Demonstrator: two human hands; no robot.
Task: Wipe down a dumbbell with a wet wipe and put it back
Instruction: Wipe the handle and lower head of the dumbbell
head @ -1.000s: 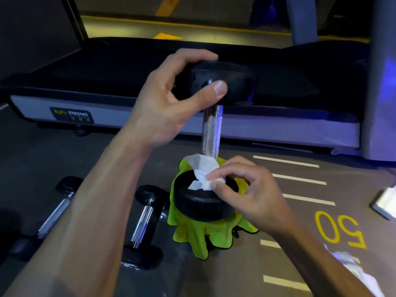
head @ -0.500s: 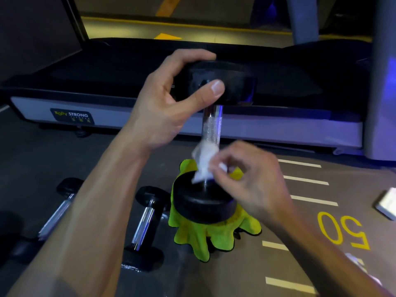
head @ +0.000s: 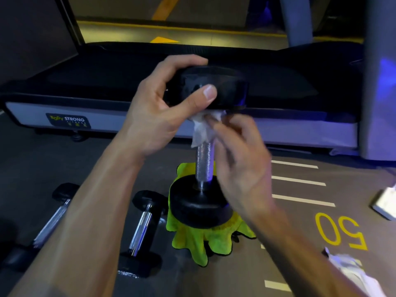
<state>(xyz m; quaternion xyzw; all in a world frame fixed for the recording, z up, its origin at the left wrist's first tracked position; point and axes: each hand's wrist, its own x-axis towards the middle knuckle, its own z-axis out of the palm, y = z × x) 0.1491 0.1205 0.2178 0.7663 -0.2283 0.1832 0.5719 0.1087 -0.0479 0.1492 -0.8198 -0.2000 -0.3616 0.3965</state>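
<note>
Dumbbell (head: 204, 168): stands upright on the green cloth (head: 199, 239).
My left hand (head: 158, 112): grips its top head.
My right hand (head: 240, 159): blurred, seemingly pinching the wet wipe (head: 203, 129) against the handle's top.

Two small dumbbells (head: 139, 232) lie close on the left of the upright dumbbell (head: 203, 168), the treadmill (head: 278, 125) blocks the space behind it, and bare floor (head: 300, 221) lies on its right, out to a white pack (head: 385, 205) at the edge.
</note>
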